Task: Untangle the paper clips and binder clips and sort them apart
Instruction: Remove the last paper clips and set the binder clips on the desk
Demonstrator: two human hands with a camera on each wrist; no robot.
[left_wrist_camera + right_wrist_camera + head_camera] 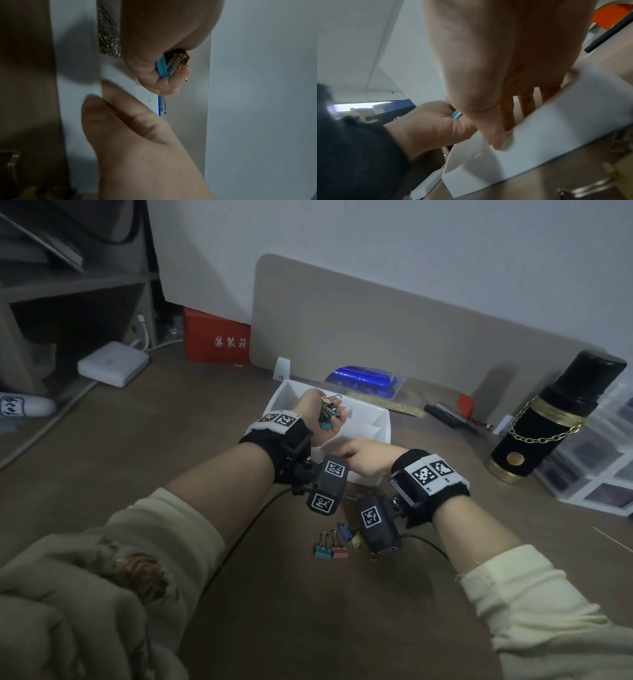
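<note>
Left hand: your left hand is raised over the white divided tray, fingers curled round a tangled bunch of binder clips; in the left wrist view a teal clip body and silver wire handles stick out of the fist.
Right hand: your right hand rests on the near wall of the tray; the right wrist view shows your thumb outside the white wall and your fingers reaching down inside it. You cannot tell from these views whether they hold anything in there.
Tray: it stands on the brown desk, in the middle, with its compartments open upward. In the left wrist view one compartment holds a heap of silver paper clips.
Loose clips: a teal binder clip and a pink binder clip lie side by side on the desk near you, with a blue one and a yellow one just right of them, beside your right wrist camera.
Far right: a black and gold flask stands upright.
Far left: a red box against the wall.
</note>
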